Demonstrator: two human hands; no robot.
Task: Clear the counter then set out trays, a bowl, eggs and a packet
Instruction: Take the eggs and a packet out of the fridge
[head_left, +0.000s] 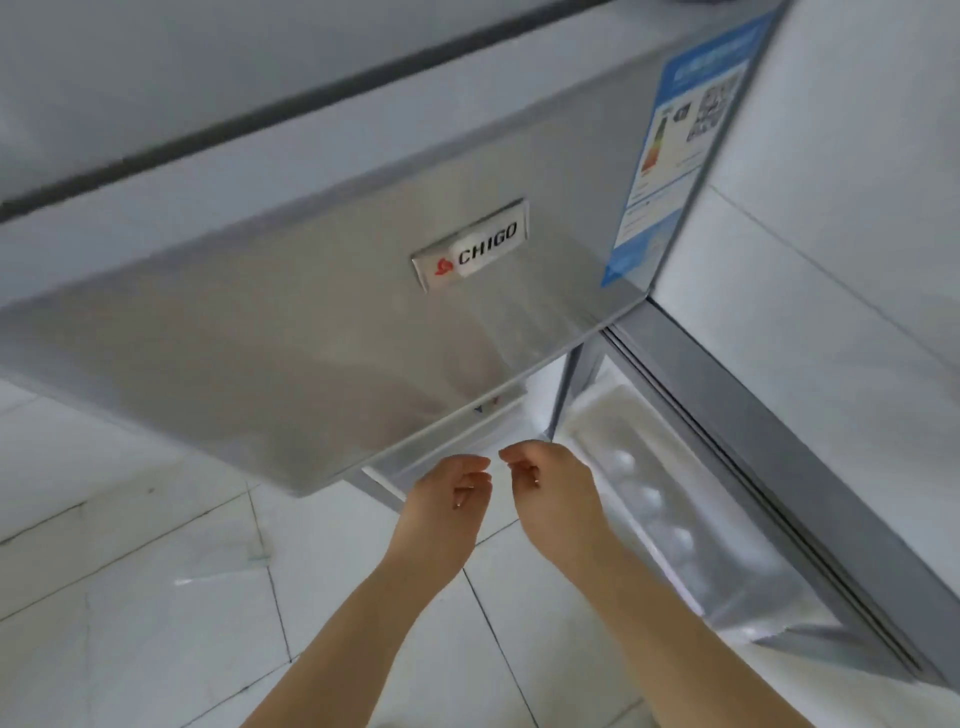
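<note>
Reaching forward side by side, a person's two bare forearms stretch toward a silver refrigerator, with both hands stopped just below the bottom edge of its closed upper door, which carries a CHIGO badge and a blue energy label. The left hand is turned thumb-up with its fingers loosely curled inward, holding nothing. The right hand mirrors it, palm facing left, fingers likewise half-curled and empty; the two hands sit close together but apart, neither touching the fridge. To the right, the lower door stands swung open, its white inner shelf facing the room. Several pale rounded shapes sit in a row in that shelf, most likely the eggs, though the blur makes that uncertain. They lie just right of the right wrist. Pale floor tiles spread beneath the arms.
</note>
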